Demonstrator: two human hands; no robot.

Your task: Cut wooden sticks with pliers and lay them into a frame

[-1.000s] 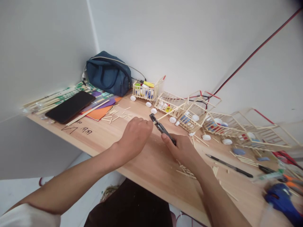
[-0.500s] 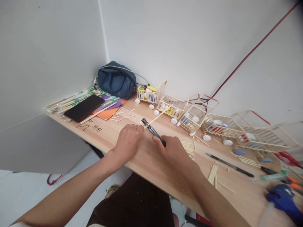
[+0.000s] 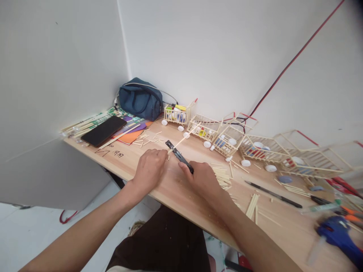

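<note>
My left hand is closed on a thin wooden stick, which slants up and away to the right from my fingers. In my right hand is a black metal clipper, its jaws around or beside the stick close to my left fingertips. Whether the jaws bite the stick I cannot tell. Short cut sticks lie scattered beyond my left hand, and a heap of cut sticks lies partly behind my right hand.
Small stick-built carts with bottle-cap wheels line the wall. At left are a phone, orange paper and a blue pouch. A pen and a blue glue gun lie at right, above the table's front edge.
Both hands, with the stick and clipper, appear slightly further left in view, and the camera has shifted a little. Each hand keeps its hold.
</note>
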